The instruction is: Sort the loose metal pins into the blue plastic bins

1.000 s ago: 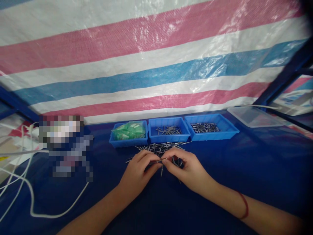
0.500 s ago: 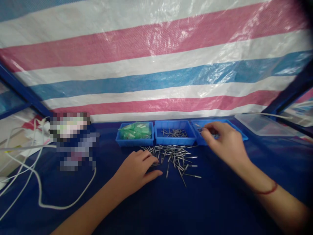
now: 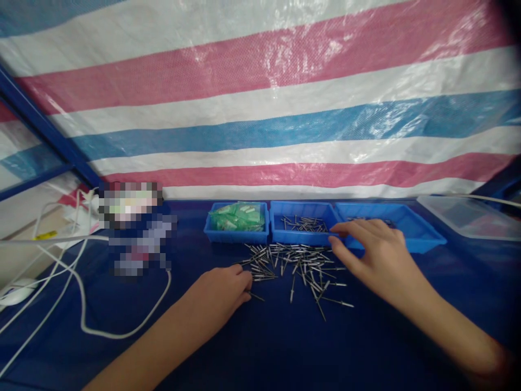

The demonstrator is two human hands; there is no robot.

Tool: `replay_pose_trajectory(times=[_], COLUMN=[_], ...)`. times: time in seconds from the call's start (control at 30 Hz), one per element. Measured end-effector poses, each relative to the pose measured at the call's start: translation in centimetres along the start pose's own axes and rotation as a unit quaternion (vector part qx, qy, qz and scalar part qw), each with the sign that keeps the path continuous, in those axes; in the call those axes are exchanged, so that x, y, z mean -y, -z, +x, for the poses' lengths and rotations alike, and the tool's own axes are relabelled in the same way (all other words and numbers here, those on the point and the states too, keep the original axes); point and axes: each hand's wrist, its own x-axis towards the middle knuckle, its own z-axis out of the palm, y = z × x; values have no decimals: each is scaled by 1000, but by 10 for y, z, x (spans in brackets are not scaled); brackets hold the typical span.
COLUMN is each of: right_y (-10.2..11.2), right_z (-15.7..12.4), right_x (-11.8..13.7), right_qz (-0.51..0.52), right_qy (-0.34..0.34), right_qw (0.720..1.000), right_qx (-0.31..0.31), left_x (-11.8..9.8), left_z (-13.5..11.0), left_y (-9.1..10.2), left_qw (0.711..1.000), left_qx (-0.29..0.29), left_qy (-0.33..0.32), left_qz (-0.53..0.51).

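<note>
A loose heap of metal pop rivets [image 3: 299, 260] lies on the blue tabletop in front of three blue bins. At the heap's left edge my left hand [image 3: 226, 289] is closed, fingers pinched together, with the thin stem of a rivet [image 3: 256, 297] sticking out from the fingertips. My right hand [image 3: 376, 250] hovers in front of the right bin [image 3: 421, 231], thumb and fingers apart with nothing visible between them. It partly hides that bin, where some small pieces show. More rivets lie in the middle bin [image 3: 303, 237].
The left bin [image 3: 236, 237] holds green plastic packets [image 3: 238, 217]. A clear plastic lid [image 3: 459, 217] lies at the far right. White cables [image 3: 83, 304] and pixelated items [image 3: 130, 205] occupy the left side. A striped tarp [image 3: 260, 130] hangs behind the bins.
My right hand has drawn back from the right bin toward the heap, and the piece at its fingertips is gone. The left fingers have closed from a spread pose. The view has shifted slightly left.
</note>
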Motion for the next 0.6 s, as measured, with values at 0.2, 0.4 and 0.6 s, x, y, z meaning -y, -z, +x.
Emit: replay_pose_trajectory(times=[0.2,0.4,0.6], right_y=[1,-2,-6], right_z=[-9,-17,-19], right_x=[31,53,61], right_qz=[89,147,224], right_qy=[63,98,100], right_qw=[992,976,960], right_qx=[64,131,133], left_x=[-2,-7,-10], left_z=[15,27,30], left_y=[-12,-25,-33], left_qw=[997,991,984], left_qx=[-3,-61,-124], left_qy=[-54,-109,-122], left_qz=[49,50,-38])
